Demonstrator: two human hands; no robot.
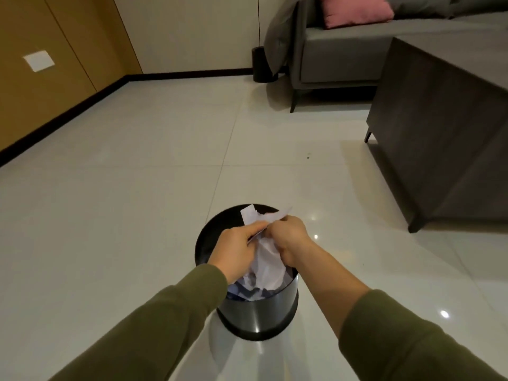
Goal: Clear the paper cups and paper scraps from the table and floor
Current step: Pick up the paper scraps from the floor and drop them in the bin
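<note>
A black round waste bin (258, 317) stands on the pale tiled floor just in front of me. Both hands are directly over its opening. My left hand (236, 248) and my right hand (288, 237) each grip the same bundle of crumpled white paper scraps (265, 257), which hangs down into the bin. White corners of the paper stick up above my fingers. More crumpled paper and something bluish (247, 294) lie inside the bin under the bundle.
A dark grey table (439, 133) stands to the right, with a grey sofa (343, 50) and pink cushion (357, 11) behind it. A small black cylinder (259, 64) stands by the far wall. A tiny dark speck (308, 157) lies on the floor.
</note>
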